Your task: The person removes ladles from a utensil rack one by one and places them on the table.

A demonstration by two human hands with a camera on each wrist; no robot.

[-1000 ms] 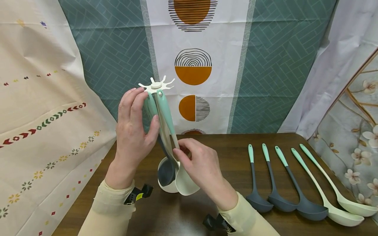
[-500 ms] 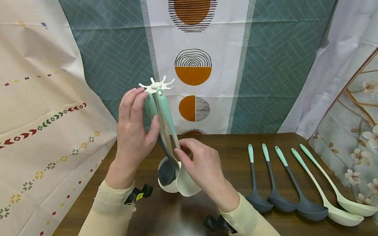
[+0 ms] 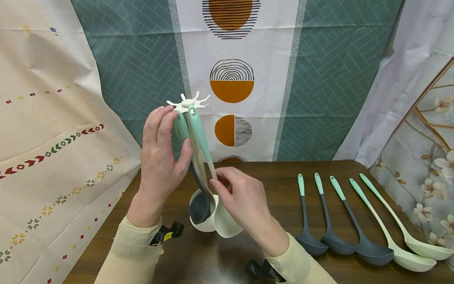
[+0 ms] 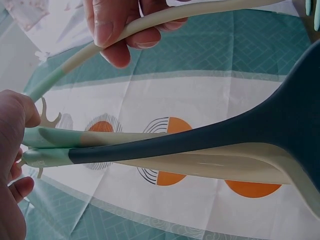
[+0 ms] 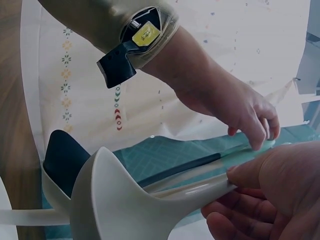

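Observation:
A white utensil stand has a hooked top point(image 3: 187, 103) and a round base point(image 3: 201, 227). On it hangs a dark grey ladle point(image 3: 199, 210) with a mint handle; a pale mint-ended shaft point(image 4: 107, 138) runs beside it in the left wrist view. My left hand point(image 3: 157, 157) is round the top of the stand, fingertips at a hook, with the hanging handles between thumb and fingers. Between thumb and fingers, my right hand point(image 3: 244, 197) pinches the shaft of a white ladle point(image 3: 227, 224), which leans beside the post. Its holed mint end overlaps the hooks.
Several mint-handled ladles lie in a row on the brown table point(image 3: 276, 185) at the right: dark grey ones such as this ladle point(image 3: 374, 252), then white ones such as this ladle point(image 3: 415, 262). A patterned curtain point(image 3: 232, 47) hangs behind the table.
The white ladle's bowl has shifted slightly right and down, away from the base, with my right hand edging right. Its handle end has risen a little. My left hand stays nearly still.

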